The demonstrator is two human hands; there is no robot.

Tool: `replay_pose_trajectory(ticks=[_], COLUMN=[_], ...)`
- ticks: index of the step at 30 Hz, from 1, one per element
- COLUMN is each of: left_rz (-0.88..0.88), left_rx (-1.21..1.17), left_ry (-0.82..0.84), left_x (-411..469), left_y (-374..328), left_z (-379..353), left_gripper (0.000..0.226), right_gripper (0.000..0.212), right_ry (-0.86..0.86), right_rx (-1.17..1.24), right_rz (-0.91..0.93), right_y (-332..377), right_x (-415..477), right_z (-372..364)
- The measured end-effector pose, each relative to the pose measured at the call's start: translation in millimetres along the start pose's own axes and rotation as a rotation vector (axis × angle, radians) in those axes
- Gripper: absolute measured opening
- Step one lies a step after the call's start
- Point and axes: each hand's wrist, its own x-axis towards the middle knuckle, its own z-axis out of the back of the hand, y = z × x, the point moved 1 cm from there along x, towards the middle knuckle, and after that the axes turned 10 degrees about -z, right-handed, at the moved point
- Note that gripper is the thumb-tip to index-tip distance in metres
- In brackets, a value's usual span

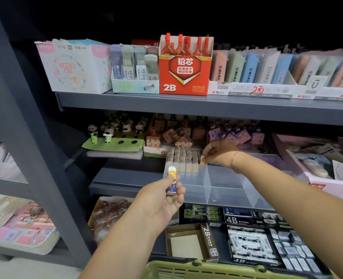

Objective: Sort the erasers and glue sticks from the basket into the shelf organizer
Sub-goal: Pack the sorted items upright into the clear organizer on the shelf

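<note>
A clear plastic shelf organizer (225, 190) with several compartments sits on the middle shelf. Its left compartment holds rows of upright glue sticks (183, 161). My left hand (162, 200) grips a white-capped, yellow and blue glue stick (172, 181) just in front of the organizer's left end. My right hand (219, 151) reaches over the organizer and pinches another glue stick (202, 160) at the right edge of the rows. The green basket (186, 268) shows only its rim at the bottom; its contents are hidden.
Above, a shelf carries a red 2B lead box (184, 77) and pastel eraser packs (277, 67). Panda figures (114, 129) and small novelty erasers stand behind the organizer. Below lie an open brown 2B box (190, 240) and black 4B eraser boxes (253, 238). A grey upright (31, 137) stands left.
</note>
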Motion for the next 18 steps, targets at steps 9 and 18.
replay_pose_trajectory(ticks=[9,18], left_rz=[-0.019,-0.004], left_rx=[0.021,0.003], left_ry=[0.019,0.002], left_x=[-3,-5], left_y=[0,-1], left_z=[0,-2], left_gripper=[0.018,0.02], right_gripper=[0.017,0.017], right_ry=[0.114,0.134], right_rx=[0.067,0.187], right_rz=[-0.117,-0.105], right_y=[6,-6], right_x=[-1,3], right_z=[1,-2])
